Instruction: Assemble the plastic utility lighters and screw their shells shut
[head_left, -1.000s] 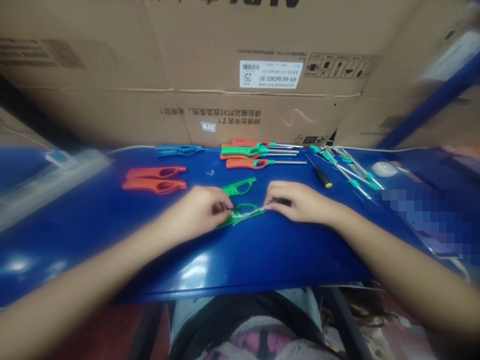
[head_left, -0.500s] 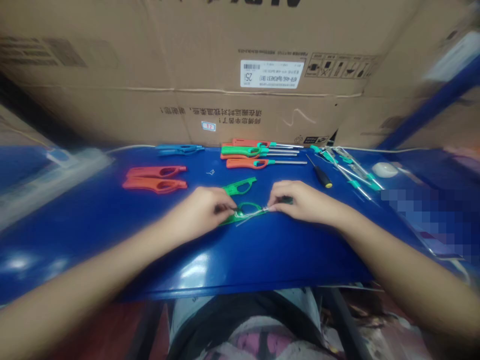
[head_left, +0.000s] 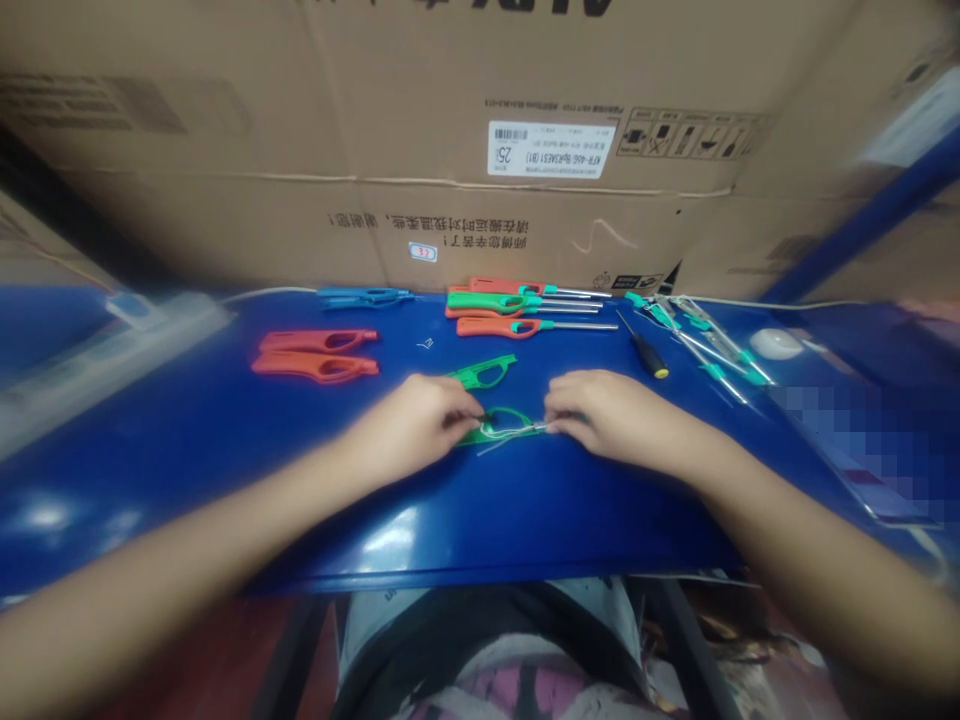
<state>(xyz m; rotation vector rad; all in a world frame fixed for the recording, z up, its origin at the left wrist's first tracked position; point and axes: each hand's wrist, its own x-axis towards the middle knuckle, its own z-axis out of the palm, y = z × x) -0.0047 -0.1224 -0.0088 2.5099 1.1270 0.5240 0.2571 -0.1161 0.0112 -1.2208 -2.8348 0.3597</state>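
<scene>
On the blue table, a green lighter casing half [head_left: 517, 413] lies between my hands, with thin pale wires [head_left: 504, 432] across it. My left hand [head_left: 431, 415] is closed in a pinch at the casing's left end, near a small dark part I cannot make out clearly. Opposite it, my right hand [head_left: 600, 410] pinches the metal tube [head_left: 541, 428] where the wires lead; most of the tube is hidden by the fingers. Just behind lies another green casing half [head_left: 491, 374].
Red casing halves [head_left: 319, 356] and blue ones [head_left: 364, 298] lie at left. Long-necked lighters [head_left: 499, 327] lie at the back. A screwdriver [head_left: 645, 352], several metal tubes with teal parts [head_left: 705, 340] and a white rounded object [head_left: 776, 344] are at right. A cardboard wall [head_left: 420, 120] stands behind.
The view has shifted slightly. My right hand has moved a little to the right and nearer me, its fingers still pinched. My left hand keeps nearly the same place at the casing.
</scene>
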